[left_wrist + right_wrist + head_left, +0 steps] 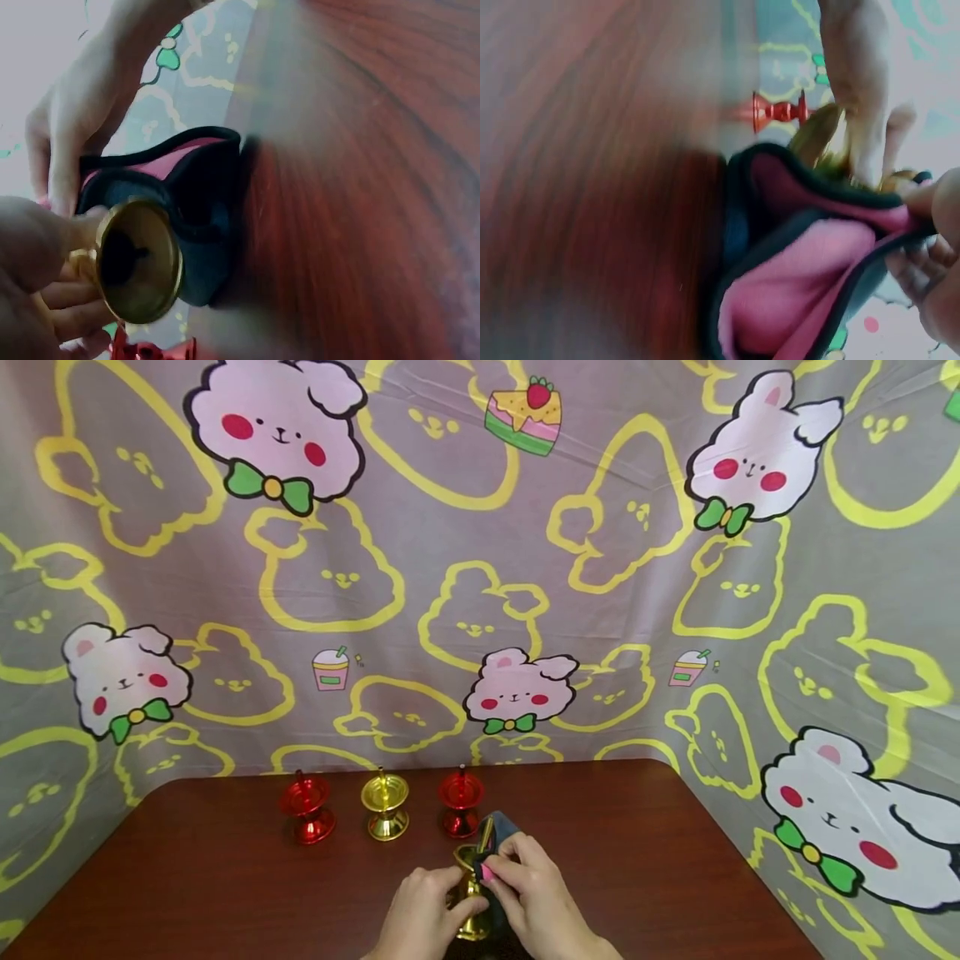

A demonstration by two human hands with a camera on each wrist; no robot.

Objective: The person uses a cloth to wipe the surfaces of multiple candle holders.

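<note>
My left hand point(422, 910) grips a gold candle holder point(472, 932) by its stem, close over the table; its hollow round base point(161, 289) faces the camera in the left wrist view. Pinched by the edge in my right hand point(542, 893) is a dark blue cloth piece point(507, 823) with a pink lining point(802, 281) and black trim. The cloth lies folded against the candle holder's right side, and its open folds show in the right wrist view. Fingers partly hide the holder's cup.
Along the back of the brown table point(225, 885) stand a red candle holder point(311, 814), a gold one point(386, 810) and a second red one point(461, 806), the last just beyond my hands. A patterned curtain point(420, 543) hangs behind and at both sides.
</note>
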